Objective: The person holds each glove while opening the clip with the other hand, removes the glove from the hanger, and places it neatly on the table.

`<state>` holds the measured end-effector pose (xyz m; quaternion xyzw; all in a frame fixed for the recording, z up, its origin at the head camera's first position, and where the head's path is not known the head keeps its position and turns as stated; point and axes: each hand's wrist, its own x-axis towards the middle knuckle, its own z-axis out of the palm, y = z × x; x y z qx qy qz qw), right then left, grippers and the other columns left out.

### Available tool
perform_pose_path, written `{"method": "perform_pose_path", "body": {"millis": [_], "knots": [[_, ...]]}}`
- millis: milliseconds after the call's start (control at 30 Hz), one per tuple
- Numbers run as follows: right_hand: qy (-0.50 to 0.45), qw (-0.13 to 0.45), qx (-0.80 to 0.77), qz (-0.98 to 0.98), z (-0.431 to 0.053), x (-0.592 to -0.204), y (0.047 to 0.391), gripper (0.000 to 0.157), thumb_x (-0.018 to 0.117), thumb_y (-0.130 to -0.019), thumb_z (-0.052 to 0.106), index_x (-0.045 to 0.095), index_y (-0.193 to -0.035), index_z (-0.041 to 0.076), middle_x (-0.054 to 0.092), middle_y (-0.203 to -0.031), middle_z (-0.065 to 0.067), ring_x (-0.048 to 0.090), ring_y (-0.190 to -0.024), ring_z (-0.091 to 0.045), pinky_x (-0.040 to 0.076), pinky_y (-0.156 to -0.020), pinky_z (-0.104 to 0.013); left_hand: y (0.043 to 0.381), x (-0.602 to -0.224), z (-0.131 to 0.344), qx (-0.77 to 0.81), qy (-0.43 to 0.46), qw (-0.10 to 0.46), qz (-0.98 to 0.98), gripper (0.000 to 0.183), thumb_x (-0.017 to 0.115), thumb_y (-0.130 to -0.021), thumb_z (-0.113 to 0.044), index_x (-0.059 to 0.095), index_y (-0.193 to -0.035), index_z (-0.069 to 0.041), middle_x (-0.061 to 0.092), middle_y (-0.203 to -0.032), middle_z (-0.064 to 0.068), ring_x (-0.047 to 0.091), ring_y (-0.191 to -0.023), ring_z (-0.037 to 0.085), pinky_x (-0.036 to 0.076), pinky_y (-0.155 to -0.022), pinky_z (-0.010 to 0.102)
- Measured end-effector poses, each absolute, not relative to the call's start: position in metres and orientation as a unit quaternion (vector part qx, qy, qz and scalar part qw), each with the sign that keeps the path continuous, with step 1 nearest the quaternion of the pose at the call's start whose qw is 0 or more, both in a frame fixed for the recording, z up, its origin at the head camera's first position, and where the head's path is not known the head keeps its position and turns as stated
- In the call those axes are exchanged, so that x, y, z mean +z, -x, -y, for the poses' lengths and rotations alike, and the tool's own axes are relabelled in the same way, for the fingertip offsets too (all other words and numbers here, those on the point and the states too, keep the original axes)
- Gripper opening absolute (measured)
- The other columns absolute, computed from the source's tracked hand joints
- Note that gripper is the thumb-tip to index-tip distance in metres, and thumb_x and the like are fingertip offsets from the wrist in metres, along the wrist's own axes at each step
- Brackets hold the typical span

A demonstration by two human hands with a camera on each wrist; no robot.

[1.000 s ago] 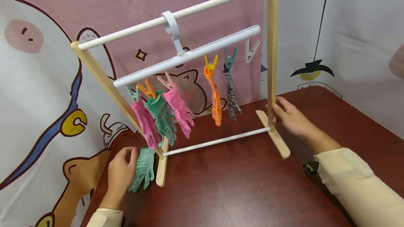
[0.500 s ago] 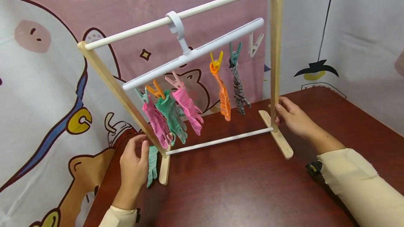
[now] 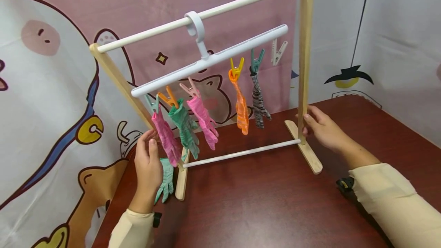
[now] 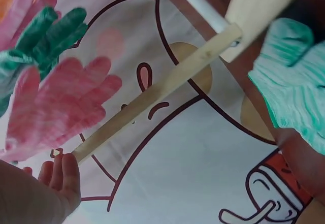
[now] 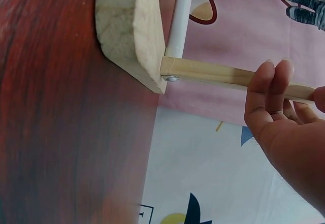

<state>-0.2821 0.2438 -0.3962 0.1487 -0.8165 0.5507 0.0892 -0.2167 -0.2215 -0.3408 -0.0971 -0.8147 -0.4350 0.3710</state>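
Note:
My right hand (image 3: pixel 325 129) holds the right wooden post (image 5: pixel 213 72) of a small drying rack low down, fingers and thumb around it. At the left wooden post (image 4: pixel 152 94), my left hand (image 3: pixel 149 163) has its fingertips right at the wood, the thumb standing apart. Close by hangs a pink glove (image 3: pixel 167 137), partly covering that post. A white hanger (image 3: pixel 210 60) is hooked over the rack's top bar (image 3: pixel 248 0). From its clothespins also hang a green glove (image 3: pixel 186 129), another pink glove (image 3: pixel 204 121), an orange glove (image 3: pixel 242 108) and a grey-black glove (image 3: pixel 258 100).
A light green glove (image 3: pixel 167 179) lies on the dark red table (image 3: pixel 262 202) beside the left foot (image 3: pixel 182 183) of the rack. A white clothespin (image 3: pixel 277 52) hangs without a glove at the hanger's right end. A printed cloth (image 3: pixel 51 98) stands behind.
My left hand has moved up and right from beside the light green glove to the left post. The hanger and its gloves have swung a little. My right hand stays on its post.

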Motion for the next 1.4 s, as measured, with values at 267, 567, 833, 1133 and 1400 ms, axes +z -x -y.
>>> {"method": "perform_pose_path", "body": {"millis": [267,567,833,1133,1400], "knots": [[-0.168,0.089,0.542,0.819,-0.245,-0.395,0.281,0.037,0.031,-0.101,0.025,0.037,-0.131,0.005,0.054,-0.099,-0.012,0.056,-0.070,-0.018,0.051,-0.065,-0.027,0.229,-0.322,0.217,-0.511,0.095,0.316,0.794,0.041,0.028,-0.101,-0.025,0.037,-0.138,-0.008,0.050,-0.133,0.009,0.049,-0.121,0.024,0.039,-0.100,0.042],[-0.168,0.089,0.542,0.818,-0.244,-0.395,0.282,0.037,0.031,-0.101,0.025,0.036,-0.131,0.005,0.053,-0.099,-0.011,0.056,-0.071,-0.018,0.051,-0.065,-0.027,0.237,-0.309,0.210,-0.535,0.082,0.287,0.790,0.046,0.026,-0.100,-0.039,0.037,-0.139,-0.017,0.047,-0.137,0.006,0.046,-0.124,0.020,0.035,-0.106,0.040],[-0.149,0.088,0.548,0.819,-0.243,-0.393,0.280,0.037,0.032,-0.100,0.028,0.037,-0.130,0.008,0.055,-0.101,0.004,0.056,-0.071,-0.019,0.050,-0.065,-0.028,0.242,-0.305,0.209,-0.588,0.069,0.247,0.767,0.043,0.022,-0.101,-0.032,0.037,-0.139,-0.015,0.053,-0.117,0.011,0.056,-0.097,0.016,0.049,-0.081,0.022],[-0.149,0.092,0.549,0.817,-0.242,-0.392,0.278,0.037,0.032,-0.100,0.028,0.037,-0.130,0.008,0.055,-0.101,0.009,0.056,-0.070,-0.018,0.050,-0.065,-0.028,0.231,-0.299,0.195,-0.635,0.118,0.212,0.734,0.040,0.024,-0.101,-0.022,0.039,-0.134,-0.005,0.052,-0.125,0.010,0.052,-0.096,0.028,0.047,-0.075,0.023],[-0.145,0.086,0.548,0.819,-0.242,-0.392,0.278,0.038,0.031,-0.100,0.029,0.035,-0.132,0.008,0.055,-0.103,0.001,0.056,-0.072,-0.019,0.051,-0.066,-0.028,0.239,-0.320,0.195,-0.666,0.115,0.222,0.703,0.034,0.031,-0.100,-0.025,0.042,-0.127,-0.008,0.055,-0.113,0.005,0.053,-0.082,0.015,0.048,-0.066,0.023]]}}
